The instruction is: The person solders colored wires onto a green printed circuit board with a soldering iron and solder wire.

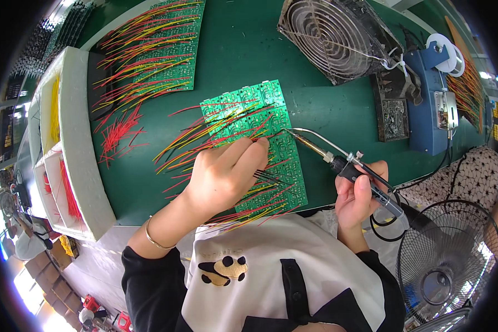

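A green circuit board (293, 176) lies in front of me on the table, with rows of red, yellow and black wires reaching left from it. My left hand (227, 169) is closed above its middle, thumb and fingers pinched together. Black wires (271, 177) stick out from under that hand; its fingertips hide what exactly they pinch. To the right, my right hand (357, 196) grips a soldering iron (346, 169) with a thin curved metal feed tube (322, 138) alongside. The iron's tip points left at the board, close to my left fingertips.
A second wired board (177, 61) lies at the far left, near loose red wires (119, 133). A white foam box (86, 149) holds yellow and red wires. A dusty fan (326, 36) and a blue solder feeder (426, 105) stand at the far right.
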Action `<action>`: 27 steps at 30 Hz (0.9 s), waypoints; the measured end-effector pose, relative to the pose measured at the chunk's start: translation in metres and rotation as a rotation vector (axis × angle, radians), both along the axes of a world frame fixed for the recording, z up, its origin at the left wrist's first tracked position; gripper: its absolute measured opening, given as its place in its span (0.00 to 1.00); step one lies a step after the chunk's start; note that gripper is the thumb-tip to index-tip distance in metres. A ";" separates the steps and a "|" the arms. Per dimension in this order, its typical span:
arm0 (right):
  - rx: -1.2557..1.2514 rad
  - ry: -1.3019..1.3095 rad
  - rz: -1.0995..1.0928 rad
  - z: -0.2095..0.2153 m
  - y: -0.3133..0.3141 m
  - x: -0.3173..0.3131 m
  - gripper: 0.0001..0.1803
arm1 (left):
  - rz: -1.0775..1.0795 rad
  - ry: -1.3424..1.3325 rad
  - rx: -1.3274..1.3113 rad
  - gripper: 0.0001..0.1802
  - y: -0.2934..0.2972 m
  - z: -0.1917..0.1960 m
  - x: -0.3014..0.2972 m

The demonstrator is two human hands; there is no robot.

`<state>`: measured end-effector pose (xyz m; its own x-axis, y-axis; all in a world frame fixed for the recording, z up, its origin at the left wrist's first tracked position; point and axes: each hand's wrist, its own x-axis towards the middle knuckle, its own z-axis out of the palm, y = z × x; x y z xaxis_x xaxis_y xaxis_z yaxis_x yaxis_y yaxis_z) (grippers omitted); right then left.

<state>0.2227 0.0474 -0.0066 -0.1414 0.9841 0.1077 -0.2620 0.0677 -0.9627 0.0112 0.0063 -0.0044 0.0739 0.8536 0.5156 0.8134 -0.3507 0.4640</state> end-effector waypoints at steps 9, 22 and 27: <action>0.014 -0.002 0.048 0.000 0.002 0.003 0.11 | -0.009 -0.037 -0.021 0.09 -0.002 0.000 -0.001; -0.026 0.010 0.070 0.001 0.000 0.003 0.11 | -0.031 -0.060 -0.101 0.14 -0.004 0.003 -0.003; -0.027 0.011 0.087 0.000 0.000 0.005 0.10 | -0.015 -0.043 -0.123 0.14 -0.004 0.004 -0.003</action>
<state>0.2273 0.0479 -0.0068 -0.2253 0.9708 0.0829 -0.2760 0.0180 -0.9610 0.0086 0.0025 -0.0001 0.0671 0.9096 0.4100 0.7873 -0.3007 0.5383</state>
